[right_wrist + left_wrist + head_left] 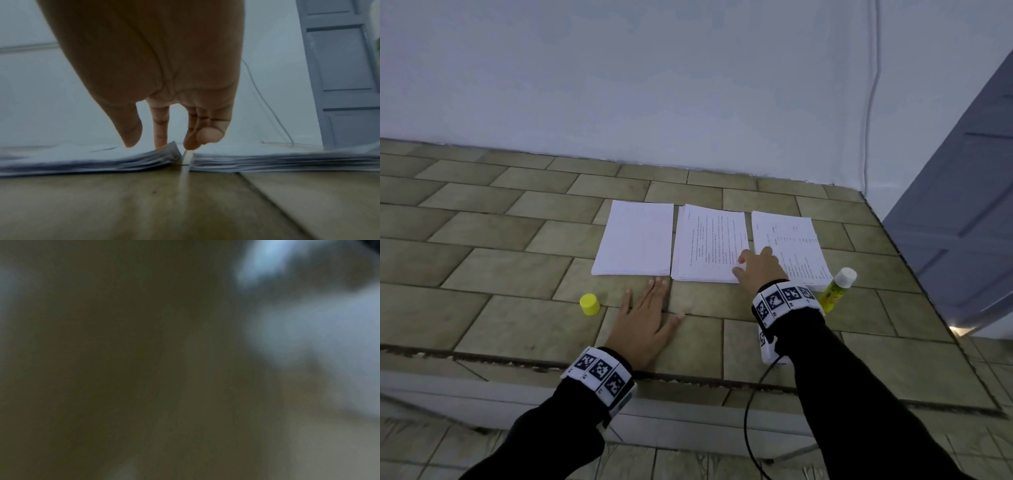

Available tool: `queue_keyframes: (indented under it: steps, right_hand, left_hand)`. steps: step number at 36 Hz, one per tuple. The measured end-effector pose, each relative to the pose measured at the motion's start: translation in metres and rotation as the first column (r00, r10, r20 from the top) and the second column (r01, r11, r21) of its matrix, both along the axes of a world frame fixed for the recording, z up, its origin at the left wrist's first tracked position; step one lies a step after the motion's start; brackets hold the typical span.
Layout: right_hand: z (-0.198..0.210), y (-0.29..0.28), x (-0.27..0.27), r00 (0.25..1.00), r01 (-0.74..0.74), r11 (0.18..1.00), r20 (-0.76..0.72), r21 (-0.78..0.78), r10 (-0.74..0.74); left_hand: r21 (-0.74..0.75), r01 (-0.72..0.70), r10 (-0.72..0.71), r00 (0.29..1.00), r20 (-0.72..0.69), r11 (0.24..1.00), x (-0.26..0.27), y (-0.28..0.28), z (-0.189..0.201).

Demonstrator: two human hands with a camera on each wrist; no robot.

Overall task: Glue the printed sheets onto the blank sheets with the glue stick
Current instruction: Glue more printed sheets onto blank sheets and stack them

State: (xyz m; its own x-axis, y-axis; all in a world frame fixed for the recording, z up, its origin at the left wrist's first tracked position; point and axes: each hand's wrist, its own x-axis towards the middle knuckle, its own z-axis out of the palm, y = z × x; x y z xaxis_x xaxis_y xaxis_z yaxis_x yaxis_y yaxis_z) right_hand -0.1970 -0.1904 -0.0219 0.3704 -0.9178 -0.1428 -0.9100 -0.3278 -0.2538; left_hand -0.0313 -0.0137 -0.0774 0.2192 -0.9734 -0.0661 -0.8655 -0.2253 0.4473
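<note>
Printed sheets (710, 245) on tiled surface (482, 240), white wall (619, 68) behind; right hand (758, 269) fingers spread, left hand (645, 320) flat.

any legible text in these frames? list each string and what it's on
No text can be read in any view.
Middle printed stack: lines of print, too small to read.
Right printed stack: print in columns, too small.
Glue stick: yellow label with dark markings, blurred.
Wristbands: black-and-white square marker patterns, with tiny characters beneath them too small to make out.
Left stack: no legible print.
Left wrist view: all blur.
</note>
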Motion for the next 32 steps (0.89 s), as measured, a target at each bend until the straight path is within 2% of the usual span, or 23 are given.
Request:
queue_keyframes:
  steps: [3,5,7,9,11,13,15,18,21,24,27,29,32]
  right_hand:
    - [0.012,0.011,-0.013,0.979,-0.036,0.997,0.199,-0.068,0.049]
    - [0.021,0.020,-0.024,0.921,-0.048,0.982,0.372,-0.182,0.114]
    - [0.033,0.030,-0.036,0.840,-0.031,0.943,0.503,-0.332,0.204]
    - [0.046,0.041,-0.049,0.776,0.019,0.881,0.563,-0.472,0.285]
    - [0.056,0.049,-0.064,0.753,0.097,0.796,0.567,-0.598,0.334]
    - [0.059,0.050,-0.079,0.768,0.197,0.729,0.565,-0.656,0.301]
    - [0.053,0.045,-0.093,0.770,0.294,0.716,0.601,-0.633,0.215]
    - [0.038,0.037,-0.110,0.710,0.374,0.787,0.698,-0.491,0.097]
    - [0.024,0.031,-0.122,0.627,0.461,0.861,0.765,-0.213,-0.147]
    - [0.016,0.027,-0.129,0.590,0.488,0.872,0.723,0.035,-0.359]
    - [0.007,0.025,-0.131,0.628,0.440,0.888,0.662,0.132,-0.410]
    - [0.005,0.026,-0.131,0.690,0.437,0.893,0.598,0.104,-0.407]
    - [0.007,0.027,-0.129,0.733,0.425,0.903,0.562,0.062,-0.384]
  left_hand:
    - [-0.031,-0.004,-0.002,0.982,-0.187,1.000,0.000,0.003,0.029]
    - [-0.066,-0.025,0.008,0.969,-0.247,0.998,0.001,0.006,0.051]
    - [-0.120,-0.051,0.023,0.975,-0.223,0.991,0.006,0.006,0.071]
    - [-0.159,-0.078,0.047,0.981,-0.187,0.984,0.014,0.003,0.087]
    - [-0.152,-0.076,0.059,0.992,-0.115,0.986,0.023,-0.005,0.100]
    - [-0.076,-0.099,0.097,0.995,-0.026,0.992,0.035,-0.018,0.107]
    - [0.024,-0.152,0.150,0.986,0.079,0.988,0.045,-0.035,0.107]
    - [0.155,-0.250,0.208,0.948,0.242,0.956,0.055,-0.059,0.098]
    - [0.229,-0.298,0.205,0.911,0.358,0.927,0.057,-0.075,0.086]
    - [0.245,-0.336,0.220,0.889,0.401,0.909,0.062,-0.085,0.072]
    - [0.260,-0.337,0.221,0.893,0.391,0.905,0.066,-0.090,0.059]
    - [0.266,-0.319,0.201,0.899,0.389,0.910,0.066,-0.090,0.051]
    - [0.260,-0.288,0.160,0.892,0.423,0.922,0.066,-0.087,0.043]
